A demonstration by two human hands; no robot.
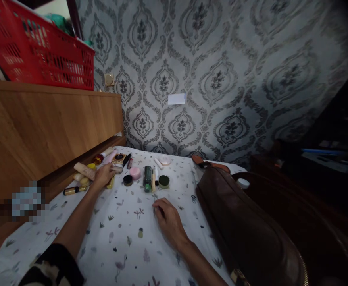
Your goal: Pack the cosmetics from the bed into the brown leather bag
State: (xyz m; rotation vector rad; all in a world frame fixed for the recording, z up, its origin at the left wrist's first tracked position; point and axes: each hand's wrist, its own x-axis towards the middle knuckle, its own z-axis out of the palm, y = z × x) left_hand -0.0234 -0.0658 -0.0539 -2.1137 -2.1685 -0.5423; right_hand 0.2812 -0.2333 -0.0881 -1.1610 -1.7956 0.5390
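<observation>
While the left hand (103,176) reaches among the cosmetics, its fingers bend over the near end of a small tube (117,169); whether they grip it, I cannot tell. That tube lies on the white cloth (126,222), just beside a square case (119,157), with a yellow tube (110,182) close under the hand. A pinch at its middle and a straight lift would best spare these neighbours. Half curled, the right hand (169,222), with nothing seen in it, is best kept clear of the green bottle (147,178).
</observation>
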